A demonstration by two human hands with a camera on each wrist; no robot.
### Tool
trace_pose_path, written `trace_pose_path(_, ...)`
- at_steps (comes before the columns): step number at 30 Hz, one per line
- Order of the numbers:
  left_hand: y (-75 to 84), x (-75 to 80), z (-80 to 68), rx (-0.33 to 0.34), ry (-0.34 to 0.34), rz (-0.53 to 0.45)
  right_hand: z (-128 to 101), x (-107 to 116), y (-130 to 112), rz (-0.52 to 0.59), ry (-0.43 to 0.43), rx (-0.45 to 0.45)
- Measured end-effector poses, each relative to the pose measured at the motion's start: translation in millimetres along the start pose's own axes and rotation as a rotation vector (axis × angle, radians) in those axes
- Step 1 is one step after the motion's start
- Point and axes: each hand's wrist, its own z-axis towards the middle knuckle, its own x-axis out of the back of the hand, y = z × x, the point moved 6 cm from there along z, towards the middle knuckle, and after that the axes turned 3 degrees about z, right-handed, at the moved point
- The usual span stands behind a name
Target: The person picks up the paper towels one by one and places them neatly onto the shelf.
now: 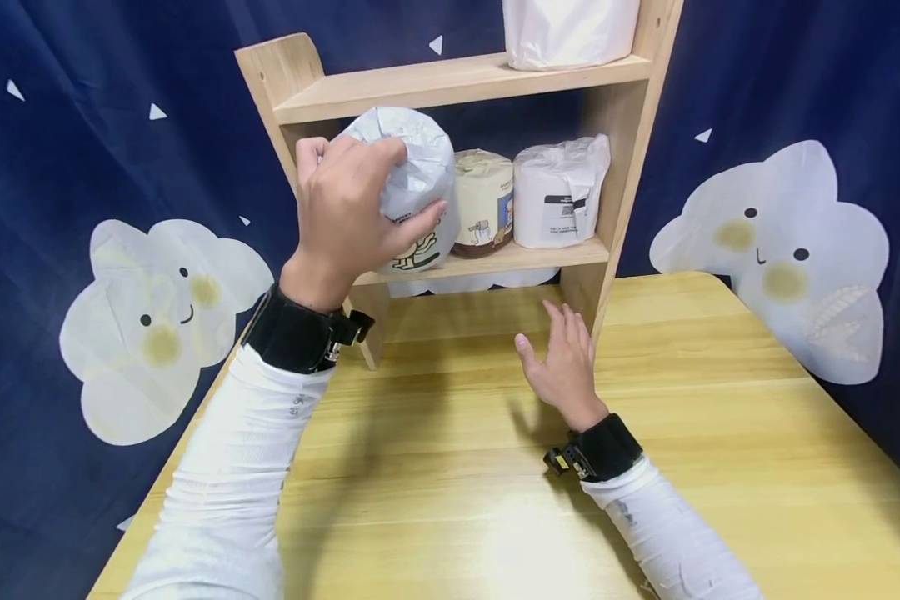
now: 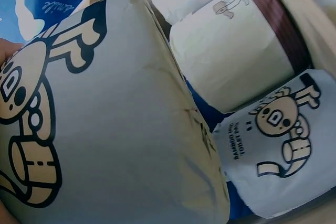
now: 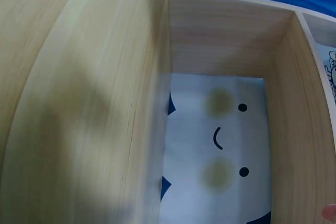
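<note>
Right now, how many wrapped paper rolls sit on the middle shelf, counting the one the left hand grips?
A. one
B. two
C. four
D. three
D: the head view shows the left hand gripping a wrapped roll at the shelf's left end, with a cream roll and a white roll beside it on the middle shelf.

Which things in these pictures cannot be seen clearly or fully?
- Top pack: head view, cut off by the upper edge.
- Held roll: head view, left hand covers its left side.
- Label text on the right roll: too small to read.
- Right hand: right wrist view shows almost none of it.
</note>
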Motion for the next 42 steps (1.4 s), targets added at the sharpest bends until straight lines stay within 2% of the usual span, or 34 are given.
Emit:
trace_pose_path(16,-4.4,-0.4,35.9,0.043,0.025,-0.007,-3,3,6,0.003,-0.001,-0.018)
trace_pose_path(25,-12.1,-0.3,54.2,0.088,-0.097,0.029,-6,1,10,0.005,0.0,-0.026)
trace_pose_path(32,-10.2,5.4,67.6,0.064,-0.033,0.017,-4,0,9,-0.007,0.016,-0.009)
trace_pose_path(42,-10.3,5.4,81.1,0.054,-0.041,0.014,-1,-2,7,-0.001,0.008,-0.009)
